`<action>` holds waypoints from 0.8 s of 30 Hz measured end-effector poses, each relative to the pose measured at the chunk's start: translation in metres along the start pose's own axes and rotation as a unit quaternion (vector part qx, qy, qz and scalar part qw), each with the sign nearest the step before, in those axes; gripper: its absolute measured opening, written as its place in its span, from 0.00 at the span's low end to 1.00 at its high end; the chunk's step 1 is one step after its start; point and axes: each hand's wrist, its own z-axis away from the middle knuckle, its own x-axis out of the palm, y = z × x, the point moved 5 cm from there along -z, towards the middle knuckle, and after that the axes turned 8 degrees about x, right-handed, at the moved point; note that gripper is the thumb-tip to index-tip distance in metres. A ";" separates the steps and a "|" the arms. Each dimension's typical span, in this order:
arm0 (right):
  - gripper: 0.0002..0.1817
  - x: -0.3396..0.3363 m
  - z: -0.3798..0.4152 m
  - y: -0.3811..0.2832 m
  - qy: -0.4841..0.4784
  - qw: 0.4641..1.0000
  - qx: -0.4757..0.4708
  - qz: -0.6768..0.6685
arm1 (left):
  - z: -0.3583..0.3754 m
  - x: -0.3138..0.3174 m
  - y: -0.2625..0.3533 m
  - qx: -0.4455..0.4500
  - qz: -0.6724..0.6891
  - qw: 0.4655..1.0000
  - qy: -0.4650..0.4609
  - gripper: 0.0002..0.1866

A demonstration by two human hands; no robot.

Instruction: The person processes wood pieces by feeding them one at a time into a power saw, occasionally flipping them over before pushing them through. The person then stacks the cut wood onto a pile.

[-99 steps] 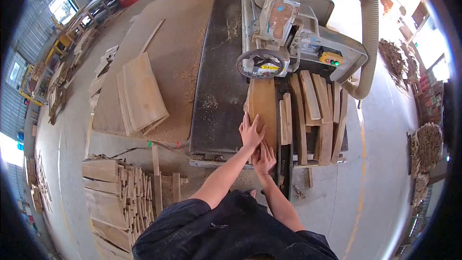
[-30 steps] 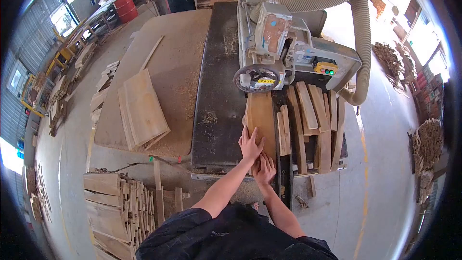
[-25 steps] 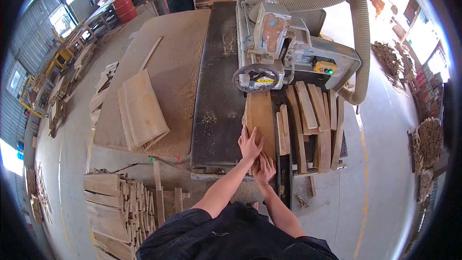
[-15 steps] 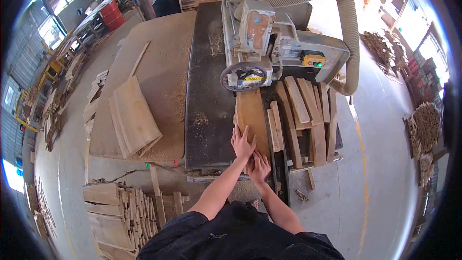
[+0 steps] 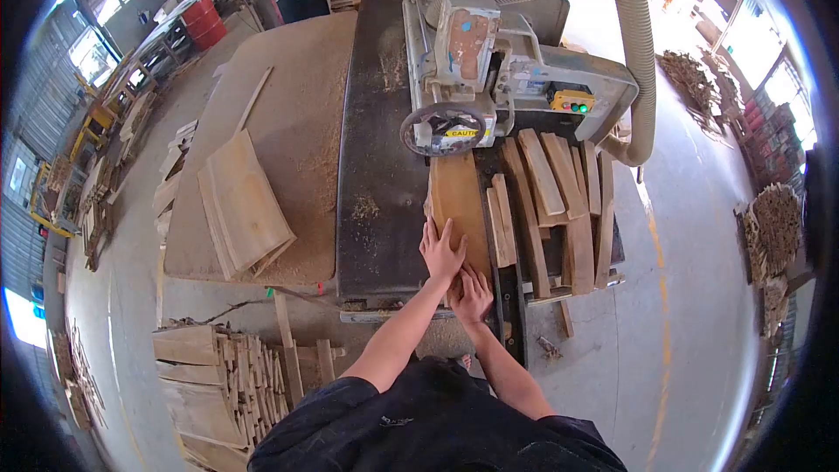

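Observation:
A long wooden board [image 5: 454, 201] lies on the dark machine table, its far end under the saw machine's head [image 5: 468, 52] behind the handwheel [image 5: 443, 129]. My left hand [image 5: 443, 250] rests on the board near its left edge, fingers spread. Just behind it, to the right, my right hand [image 5: 472, 295] lies on the board's near end, fingers slightly bent and apart. Two narrow wood strips [image 5: 501, 223] sit immediately right of the board. Beyond them, several cut planks [image 5: 559, 201] lie side by side.
A brown side table [image 5: 297, 122] on the left carries stacked wide boards [image 5: 245, 205] and a thin strip [image 5: 253, 98]. Stacked timber [image 5: 210, 385] stands on the floor at lower left. A ribbed hose [image 5: 635, 61] hangs at the right, near a yellow button box [image 5: 571, 98].
The camera view has shifted slightly, so the machine and tables appear a little higher. Both hands stay on the board, with no clear movement relative to the machine.

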 end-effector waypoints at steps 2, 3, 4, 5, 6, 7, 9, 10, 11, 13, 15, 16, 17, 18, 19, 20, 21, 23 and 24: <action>0.14 0.001 -0.001 0.001 0.014 1.000 0.006 -0.022 | 0.000 0.000 0.000 -0.002 -0.002 1.000 -0.003 0.31; 0.14 0.001 -0.002 0.001 0.012 1.000 0.008 -0.022 | 0.000 -0.001 0.001 -0.003 0.001 1.000 -0.003 0.31; 0.13 0.000 -0.002 0.001 0.012 1.000 -0.002 -0.016 | -0.001 -0.002 0.002 -0.003 0.002 1.000 -0.002 0.31; 0.11 -0.001 -0.002 0.000 0.011 1.000 -0.011 -0.011 | -0.002 -0.003 0.002 -0.004 0.002 1.000 -0.004 0.31; 0.11 0.002 0.001 0.003 0.009 1.000 -0.009 -0.011 | -0.001 -0.003 0.003 -0.005 0.002 1.000 -0.003 0.31; 0.10 0.006 0.002 0.007 0.011 1.000 -0.007 -0.009 | -0.001 -0.004 0.003 -0.004 0.003 1.000 -0.001 0.31; 0.10 0.008 0.004 0.009 0.013 1.000 -0.006 -0.006 | 0.000 -0.005 0.003 -0.003 0.005 1.000 0.002 0.31; 0.09 0.008 0.004 0.007 0.019 1.000 -0.003 -0.014 | -0.001 -0.004 0.003 -0.002 0.008 1.000 0.008 0.31; 0.08 0.007 0.003 0.007 0.024 0.999 -0.002 -0.022 | -0.002 -0.004 0.004 -0.003 0.010 1.000 0.010 0.31; 0.08 0.005 0.002 0.007 0.021 1.000 -0.007 -0.015 | -0.001 -0.001 0.002 -0.010 -0.001 1.000 -0.001 0.31; 0.07 0.004 0.002 0.006 0.016 1.000 -0.010 -0.010 | -0.001 -0.001 0.002 -0.008 0.001 1.000 0.001 0.31; 0.07 0.005 0.002 0.006 0.017 1.000 -0.007 -0.011 | -0.001 -0.001 0.002 -0.004 0.003 1.000 0.002 0.31; 0.07 0.006 0.003 0.006 0.018 1.000 -0.003 -0.011 | -0.001 -0.002 0.001 -0.005 0.002 1.000 0.004 0.31; 0.07 0.006 0.002 0.005 0.018 1.000 -0.004 -0.013 | -0.001 -0.003 0.002 -0.006 0.005 1.000 0.001 0.31; 0.07 0.006 0.002 0.005 0.016 1.000 0.003 -0.023 | -0.001 -0.004 0.002 -0.007 0.008 1.000 -0.002 0.32; 0.07 0.006 0.002 0.005 0.014 0.999 0.011 -0.032 | -0.002 -0.004 0.003 -0.008 0.008 1.000 -0.002 0.32; 0.07 0.005 0.001 0.004 0.013 0.999 0.012 -0.033 | -0.002 -0.004 0.003 -0.006 0.006 1.000 -0.001 0.32; 0.07 0.002 -0.001 0.001 0.023 0.999 -0.006 -0.021 | -0.001 -0.003 0.002 -0.007 0.003 1.000 -0.005 0.32; 0.07 0.002 -0.002 0.001 0.019 1.000 -0.001 -0.020 | -0.002 -0.005 0.003 -0.009 0.006 1.000 -0.007 0.32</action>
